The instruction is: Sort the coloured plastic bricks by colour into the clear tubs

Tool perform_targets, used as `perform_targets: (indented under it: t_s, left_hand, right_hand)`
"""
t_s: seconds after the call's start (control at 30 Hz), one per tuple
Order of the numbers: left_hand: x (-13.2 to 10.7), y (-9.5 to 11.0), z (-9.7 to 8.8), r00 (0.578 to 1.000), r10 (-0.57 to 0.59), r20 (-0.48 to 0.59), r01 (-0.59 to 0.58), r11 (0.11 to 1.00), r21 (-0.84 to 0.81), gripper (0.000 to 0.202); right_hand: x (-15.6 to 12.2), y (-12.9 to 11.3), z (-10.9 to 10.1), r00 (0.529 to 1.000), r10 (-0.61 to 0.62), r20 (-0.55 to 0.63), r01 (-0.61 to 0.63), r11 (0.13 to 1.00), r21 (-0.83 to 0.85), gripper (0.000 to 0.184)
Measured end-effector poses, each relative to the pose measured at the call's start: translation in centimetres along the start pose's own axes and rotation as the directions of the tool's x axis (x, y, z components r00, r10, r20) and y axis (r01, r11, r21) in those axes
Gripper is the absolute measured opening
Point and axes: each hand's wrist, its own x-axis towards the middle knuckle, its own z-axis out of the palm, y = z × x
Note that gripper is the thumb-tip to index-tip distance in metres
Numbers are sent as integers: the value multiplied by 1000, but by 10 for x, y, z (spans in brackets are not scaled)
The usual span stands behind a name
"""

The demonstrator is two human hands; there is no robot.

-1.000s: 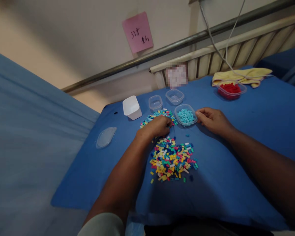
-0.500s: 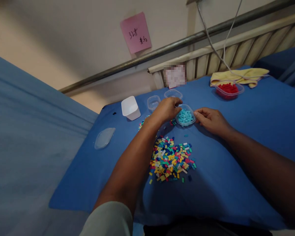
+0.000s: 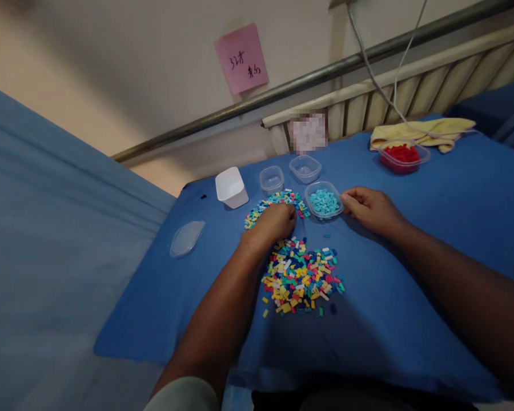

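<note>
My left hand [image 3: 273,221] rests knuckles-up on the far small heap of mixed coloured bricks [image 3: 278,201], its fingers curled down into them; what they pinch is hidden. A larger heap of mixed bricks [image 3: 302,277] lies nearer me on the blue cloth [image 3: 411,297]. My right hand [image 3: 370,208] is curled, thumb and fingers against the right rim of a clear tub of light-blue bricks [image 3: 324,201]. Two empty clear tubs [image 3: 271,178] [image 3: 305,168] stand just behind.
A white square cup [image 3: 231,187] stands left of the tubs and a clear lid [image 3: 187,238] lies further left. A tub of red bricks [image 3: 404,156] and a yellow cloth [image 3: 424,131] sit at the back right. A radiator and rail run along the wall.
My left hand went from the small heap up over the light-blue tub half a second ago and has come back down onto the heap. My right hand has stayed at the tub's rim.
</note>
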Motion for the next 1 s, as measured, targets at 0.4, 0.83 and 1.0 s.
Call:
perform_targets:
  t_s: [0.4, 0.83, 1.0]
  left_hand:
    - [28, 31, 19, 998, -17, -62, 13, 999, -51, 24]
    - [14, 18, -22, 969, -101, -225, 44, 969, -244, 20]
    - [38, 35, -28, 949, 34, -314, -153, 919, -363, 25]
  right_hand:
    - [-2, -3, -1, 1000, 15, 5, -15, 1000, 19, 35]
    - [0, -4, 0, 1000, 8, -7, -8, 1000, 16, 37]
    - [-1, -3, 0, 1000, 0, 1, 0, 999, 34, 37]
